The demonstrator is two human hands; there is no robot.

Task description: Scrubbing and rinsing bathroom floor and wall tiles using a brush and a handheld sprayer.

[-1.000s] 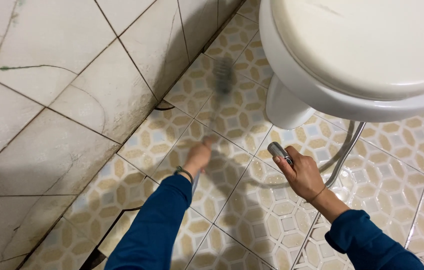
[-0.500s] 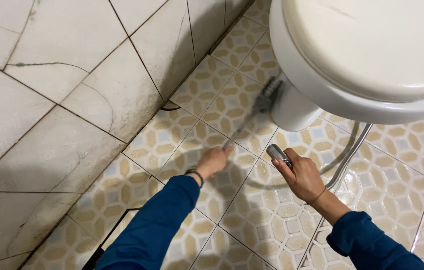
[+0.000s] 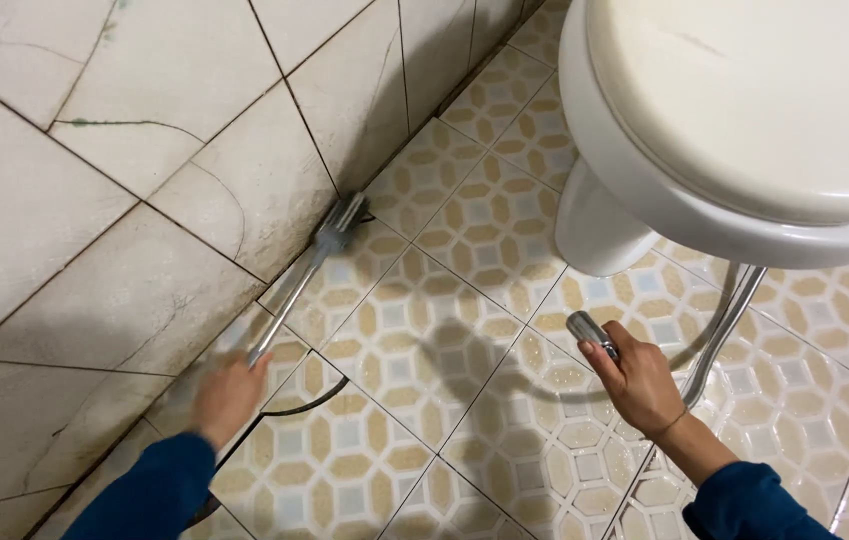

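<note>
Patterned yellow floor tiles (image 3: 464, 330) lie under us — our left hand (image 3: 227, 397) grips a long-handled scrub brush (image 3: 306, 270); our right hand (image 3: 641, 379) clasps a chrome spray nozzle (image 3: 589, 332).

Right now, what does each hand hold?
Left hand: closed on the long-handled brush.
Right hand: closed on the metal spray head.

One head-worn camera looks steeply down from above the person's arms at a patterned tile floor (image 3: 464, 400). It faces toward the wall (image 3: 124, 200) on the left and the toilet (image 3: 744, 110) at upper right, close enough that both run past the edges.
</note>
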